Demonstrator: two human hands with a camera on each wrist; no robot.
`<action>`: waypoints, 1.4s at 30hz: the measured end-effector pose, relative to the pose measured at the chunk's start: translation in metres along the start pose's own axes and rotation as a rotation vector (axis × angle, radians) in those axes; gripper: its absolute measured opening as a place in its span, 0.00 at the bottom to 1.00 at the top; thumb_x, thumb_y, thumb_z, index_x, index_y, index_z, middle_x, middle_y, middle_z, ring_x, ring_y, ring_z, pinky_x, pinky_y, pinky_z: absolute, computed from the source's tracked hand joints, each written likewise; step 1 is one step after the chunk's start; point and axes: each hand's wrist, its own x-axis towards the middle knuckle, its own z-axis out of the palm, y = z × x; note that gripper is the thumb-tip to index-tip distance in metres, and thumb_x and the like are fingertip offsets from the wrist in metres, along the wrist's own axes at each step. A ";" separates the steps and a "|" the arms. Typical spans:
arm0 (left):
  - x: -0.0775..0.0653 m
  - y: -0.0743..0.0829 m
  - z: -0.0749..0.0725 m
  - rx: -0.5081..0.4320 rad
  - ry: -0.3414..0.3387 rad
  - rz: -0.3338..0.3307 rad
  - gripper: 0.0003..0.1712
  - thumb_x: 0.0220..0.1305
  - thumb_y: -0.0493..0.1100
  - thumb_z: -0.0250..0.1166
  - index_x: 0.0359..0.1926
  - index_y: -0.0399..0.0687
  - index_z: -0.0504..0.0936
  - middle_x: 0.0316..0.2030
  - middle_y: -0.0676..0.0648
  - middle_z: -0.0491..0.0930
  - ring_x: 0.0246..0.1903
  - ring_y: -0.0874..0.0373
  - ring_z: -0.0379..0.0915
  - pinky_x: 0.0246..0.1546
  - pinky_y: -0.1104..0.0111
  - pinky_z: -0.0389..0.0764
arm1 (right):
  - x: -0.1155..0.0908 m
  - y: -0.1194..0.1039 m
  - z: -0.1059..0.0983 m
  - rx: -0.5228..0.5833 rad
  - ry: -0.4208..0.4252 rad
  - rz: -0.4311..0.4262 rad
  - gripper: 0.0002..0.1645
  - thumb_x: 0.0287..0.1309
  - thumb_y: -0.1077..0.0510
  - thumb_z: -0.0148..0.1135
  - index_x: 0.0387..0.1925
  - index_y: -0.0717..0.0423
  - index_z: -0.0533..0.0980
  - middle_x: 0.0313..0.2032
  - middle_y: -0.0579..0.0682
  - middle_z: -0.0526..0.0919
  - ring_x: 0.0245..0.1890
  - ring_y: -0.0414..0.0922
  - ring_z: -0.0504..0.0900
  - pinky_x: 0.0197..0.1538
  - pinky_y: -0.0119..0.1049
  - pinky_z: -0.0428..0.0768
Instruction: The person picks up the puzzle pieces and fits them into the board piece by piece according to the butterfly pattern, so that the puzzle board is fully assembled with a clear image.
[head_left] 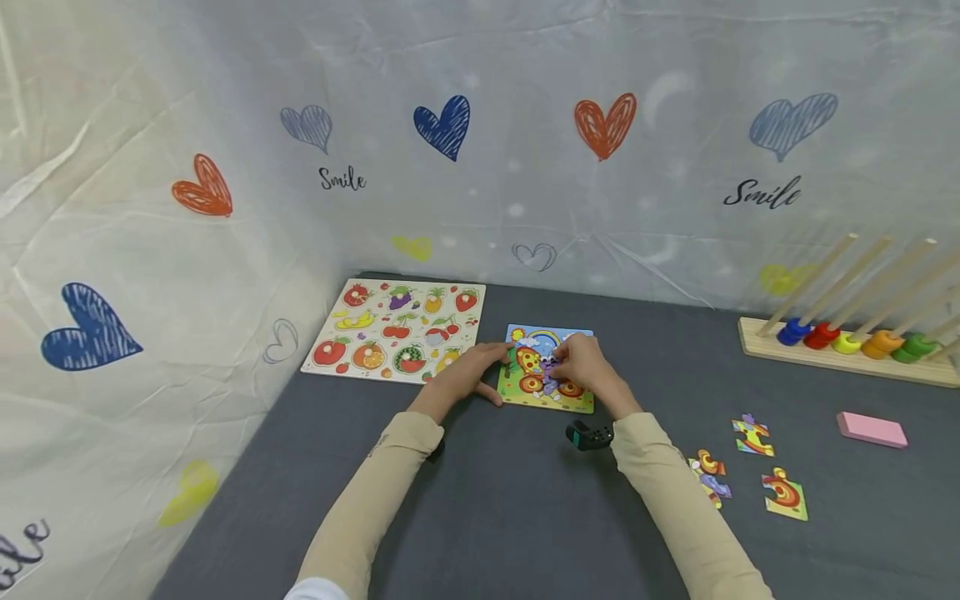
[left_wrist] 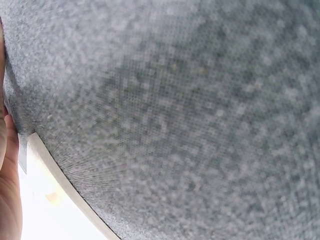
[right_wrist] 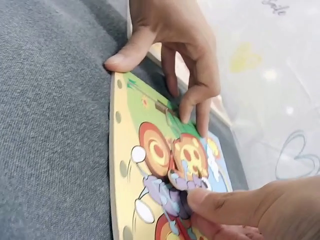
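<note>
1. Pinching a purple puzzle piece (right_wrist: pixel 186 183) over the middle of the puzzle board (head_left: pixel 516 393), the right hand (head_left: pixel 588 367) is grasping with thumb and fingers; whether the piece is seating flush, cannot tell.
2. The left hand (head_left: pixel 467 372) is resting its spread fingers along the board's left side, thumb touching the near-left corner, not clasping.
3. Handling (judged): the piece is probably proving light, stiff and slightly slick, its thin tabs risking chips if forced; opposite edges are offering the best hold.
4. The piece is lying directly against the right thumb.
5. Three loose pieces (head_left: pixel 785 496) are lying on the counter (head_left: pixel 495 500), right of the board, well apart from its left side.
</note>
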 end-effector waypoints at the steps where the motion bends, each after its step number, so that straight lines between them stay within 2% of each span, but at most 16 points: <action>1: 0.001 0.001 0.000 -0.002 -0.002 0.002 0.37 0.43 0.47 0.78 0.53 0.36 0.74 0.67 0.39 0.63 0.66 0.44 0.59 0.66 0.57 0.63 | 0.000 0.000 -0.001 -0.007 -0.003 0.003 0.12 0.51 0.67 0.70 0.38 0.72 0.83 0.37 0.63 0.85 0.34 0.50 0.83 0.36 0.38 0.81; 3: 0.002 0.002 0.000 -0.009 -0.003 0.000 0.37 0.43 0.47 0.78 0.53 0.36 0.75 0.67 0.39 0.63 0.66 0.44 0.59 0.66 0.57 0.63 | 0.000 -0.002 -0.001 -0.022 0.001 -0.001 0.06 0.50 0.67 0.71 0.24 0.68 0.82 0.23 0.56 0.82 0.23 0.42 0.75 0.30 0.32 0.72; 5: 0.002 0.002 0.000 -0.012 -0.001 -0.008 0.36 0.43 0.47 0.78 0.52 0.36 0.75 0.67 0.39 0.63 0.66 0.44 0.59 0.66 0.57 0.63 | 0.002 -0.003 0.000 -0.023 -0.005 -0.006 0.18 0.50 0.68 0.70 0.13 0.62 0.71 0.13 0.48 0.67 0.18 0.39 0.61 0.26 0.32 0.60; 7: 0.002 0.002 0.001 -0.010 0.002 -0.017 0.36 0.43 0.47 0.78 0.52 0.37 0.75 0.67 0.40 0.63 0.66 0.45 0.59 0.66 0.57 0.63 | 0.003 -0.003 0.001 -0.029 -0.013 -0.002 0.24 0.50 0.67 0.70 0.13 0.57 0.64 0.13 0.45 0.57 0.18 0.40 0.54 0.26 0.33 0.56; 10: 0.001 0.001 0.001 -0.007 0.004 -0.024 0.36 0.42 0.46 0.78 0.52 0.37 0.75 0.67 0.39 0.63 0.66 0.45 0.59 0.66 0.57 0.63 | 0.004 -0.002 0.004 -0.035 0.000 -0.002 0.17 0.51 0.66 0.71 0.14 0.59 0.72 0.14 0.45 0.65 0.19 0.41 0.57 0.26 0.33 0.59; 13: 0.000 0.001 0.001 -0.010 0.001 -0.024 0.36 0.43 0.46 0.78 0.52 0.36 0.75 0.67 0.39 0.63 0.66 0.44 0.59 0.66 0.57 0.63 | 0.001 0.001 0.007 -0.033 0.030 0.004 0.06 0.51 0.64 0.72 0.25 0.65 0.82 0.21 0.51 0.79 0.23 0.41 0.66 0.28 0.32 0.66; 16: -0.001 0.001 0.001 -0.005 -0.001 -0.021 0.37 0.43 0.46 0.78 0.53 0.36 0.74 0.67 0.38 0.63 0.66 0.44 0.59 0.66 0.56 0.63 | -0.001 0.006 0.009 -0.002 0.062 -0.007 0.13 0.51 0.63 0.72 0.37 0.69 0.84 0.30 0.58 0.85 0.24 0.42 0.75 0.30 0.33 0.74; 18: -0.001 0.001 0.001 -0.003 0.002 -0.016 0.37 0.43 0.46 0.78 0.52 0.35 0.74 0.67 0.38 0.64 0.66 0.43 0.60 0.66 0.56 0.63 | -0.003 0.009 0.011 0.017 0.091 -0.026 0.18 0.50 0.63 0.72 0.43 0.70 0.82 0.33 0.59 0.85 0.24 0.43 0.78 0.29 0.34 0.77; 21: -0.001 0.002 0.001 -0.008 0.007 -0.009 0.36 0.42 0.46 0.78 0.52 0.35 0.74 0.67 0.37 0.64 0.66 0.43 0.60 0.66 0.56 0.63 | -0.003 0.012 0.012 0.033 0.104 -0.044 0.19 0.50 0.63 0.72 0.44 0.69 0.82 0.31 0.58 0.85 0.22 0.42 0.78 0.27 0.33 0.75; 25: -0.001 0.002 0.000 -0.016 0.008 -0.001 0.36 0.43 0.46 0.78 0.51 0.35 0.74 0.66 0.37 0.64 0.66 0.43 0.59 0.66 0.56 0.63 | -0.003 0.014 0.012 0.039 0.107 -0.062 0.19 0.49 0.64 0.72 0.44 0.69 0.82 0.29 0.57 0.85 0.21 0.40 0.76 0.25 0.30 0.73; 31: -0.001 0.003 0.000 -0.015 0.006 0.001 0.36 0.43 0.46 0.78 0.51 0.35 0.74 0.67 0.37 0.64 0.66 0.43 0.59 0.66 0.56 0.63 | -0.001 0.017 0.011 0.048 0.132 -0.135 0.17 0.45 0.65 0.75 0.38 0.72 0.83 0.23 0.56 0.83 0.18 0.41 0.75 0.22 0.32 0.72; 33: -0.002 0.003 -0.001 -0.015 0.007 0.000 0.36 0.43 0.46 0.78 0.51 0.35 0.74 0.67 0.37 0.64 0.66 0.43 0.59 0.66 0.56 0.63 | -0.001 0.017 0.010 0.042 0.127 -0.148 0.18 0.45 0.64 0.75 0.38 0.72 0.83 0.24 0.57 0.84 0.19 0.43 0.77 0.23 0.34 0.75; 36: -0.002 0.004 -0.001 -0.025 0.015 0.003 0.36 0.43 0.45 0.78 0.51 0.35 0.75 0.66 0.37 0.64 0.66 0.43 0.59 0.66 0.56 0.63 | -0.001 0.018 0.010 0.005 0.118 -0.164 0.19 0.46 0.63 0.75 0.40 0.72 0.83 0.31 0.60 0.85 0.26 0.48 0.80 0.31 0.41 0.80; 39: -0.002 0.004 -0.002 -0.043 0.019 0.006 0.35 0.43 0.45 0.78 0.51 0.34 0.75 0.66 0.36 0.64 0.66 0.43 0.59 0.66 0.55 0.63 | -0.001 0.018 0.010 -0.021 0.107 -0.164 0.21 0.47 0.63 0.74 0.43 0.70 0.82 0.36 0.61 0.83 0.33 0.52 0.80 0.37 0.46 0.80; 42: -0.001 0.003 -0.001 -0.043 0.016 0.005 0.35 0.43 0.45 0.78 0.51 0.34 0.75 0.66 0.37 0.64 0.66 0.43 0.59 0.66 0.56 0.63 | -0.001 0.018 0.012 -0.014 0.099 -0.156 0.19 0.48 0.63 0.73 0.43 0.69 0.82 0.31 0.59 0.82 0.27 0.48 0.78 0.29 0.40 0.78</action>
